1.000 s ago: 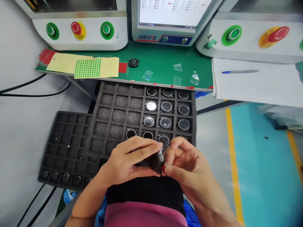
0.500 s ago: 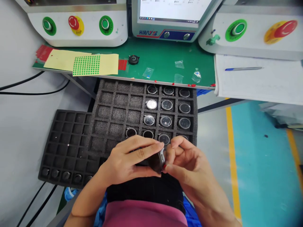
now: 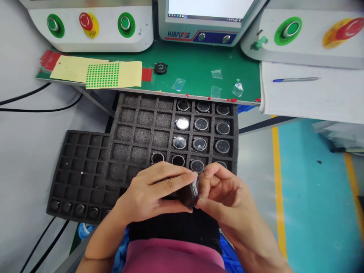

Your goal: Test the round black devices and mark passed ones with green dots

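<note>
My left hand (image 3: pixel 159 191) is wrapped round a dark watch body (image 3: pixel 187 194) with a grey rim, held tilted above my lap. My right hand (image 3: pixel 227 197) is at the rim's right side, its thumb and curled fingers close together. A small red bit shows at the right thumb tip; whether it is pinched or stuck to the watch I cannot make out. Just beyond my hands lies a dark foam tray (image 3: pixel 136 129), with round watch bodies (image 3: pixel 201 124) in its right-hand compartments.
A second foam tray (image 3: pixel 82 151) sits lower left with several round parts. The green bench (image 3: pixel 196 64) bears sticker sheets (image 3: pixel 102 75), a black round part (image 3: pixel 160 68) and film scraps. Papers with a pen (image 3: pixel 295 79) lie right; machines and a monitor (image 3: pixel 203 22) stand behind.
The view has shifted slightly, so the bench and machines sit a little higher in the picture. Both hands keep nearly the same pose around the watch body.
</note>
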Available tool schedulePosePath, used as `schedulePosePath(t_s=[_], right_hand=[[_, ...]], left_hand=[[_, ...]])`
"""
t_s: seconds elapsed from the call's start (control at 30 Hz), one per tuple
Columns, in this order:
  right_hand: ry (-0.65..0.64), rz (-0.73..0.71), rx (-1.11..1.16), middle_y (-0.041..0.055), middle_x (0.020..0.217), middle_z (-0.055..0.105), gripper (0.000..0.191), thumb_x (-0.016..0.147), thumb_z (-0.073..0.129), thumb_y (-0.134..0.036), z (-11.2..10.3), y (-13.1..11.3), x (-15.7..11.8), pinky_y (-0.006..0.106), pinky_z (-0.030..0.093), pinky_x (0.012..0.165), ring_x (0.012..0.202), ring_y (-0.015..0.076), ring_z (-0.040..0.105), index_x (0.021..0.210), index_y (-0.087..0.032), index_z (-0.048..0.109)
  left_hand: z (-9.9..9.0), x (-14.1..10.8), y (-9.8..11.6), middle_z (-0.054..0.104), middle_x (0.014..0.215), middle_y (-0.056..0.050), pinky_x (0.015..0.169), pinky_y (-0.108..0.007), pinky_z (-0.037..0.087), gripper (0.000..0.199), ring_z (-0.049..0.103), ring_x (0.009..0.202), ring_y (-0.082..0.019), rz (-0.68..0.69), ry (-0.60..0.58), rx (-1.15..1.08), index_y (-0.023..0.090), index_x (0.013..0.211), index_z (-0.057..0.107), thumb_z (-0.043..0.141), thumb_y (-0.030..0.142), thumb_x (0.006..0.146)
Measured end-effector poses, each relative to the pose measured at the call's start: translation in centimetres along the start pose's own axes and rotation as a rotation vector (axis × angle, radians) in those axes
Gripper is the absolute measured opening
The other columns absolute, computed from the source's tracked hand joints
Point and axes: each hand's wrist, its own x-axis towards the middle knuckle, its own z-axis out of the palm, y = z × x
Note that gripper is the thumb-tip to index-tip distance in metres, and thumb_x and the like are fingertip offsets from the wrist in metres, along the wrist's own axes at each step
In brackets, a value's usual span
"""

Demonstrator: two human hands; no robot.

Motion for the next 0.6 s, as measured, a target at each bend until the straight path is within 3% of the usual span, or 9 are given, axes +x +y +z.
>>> schedulePosePath(t_s=[0.4, 0.6], right_hand=[[0.052, -0.025, -0.052, -0.0078, 0.062, 0.062, 0.028, 0.071, 0.078, -0.011, 0.3, 0.0, 0.1, 0.015, 0.051, 0.055, 0.054, 0.006, 0.058, 0.085, -0.023, 0.057], [0.098, 0.069, 0.051, -0.0075, 0.063, 0.054, 0.039, 0.059, 0.086, -0.017, 1.1, 0.2, 0.1, 0.017, 0.048, 0.054, 0.057, 0.0075, 0.053, 0.078, -0.023, 0.053]], left_hand=[[-0.3, -0.1, 0.1, 0.067, 0.114, -0.009, 0.087, -0.03, 0.055, 0.057, 0.062, 0.1, -0.017, -0.006, -0.016, 0.036, 0.017, 0.131, 0.053, 0.073, 0.024, 0.079], [-0.2, -0.1, 0.2, 0.069, 0.107, -0.009, 0.082, -0.03, 0.057, 0.062, 0.065, 0.094, -0.017, -0.002, 0.043, -0.06, 0.018, 0.131, 0.055, 0.077, 0.028, 0.074]])
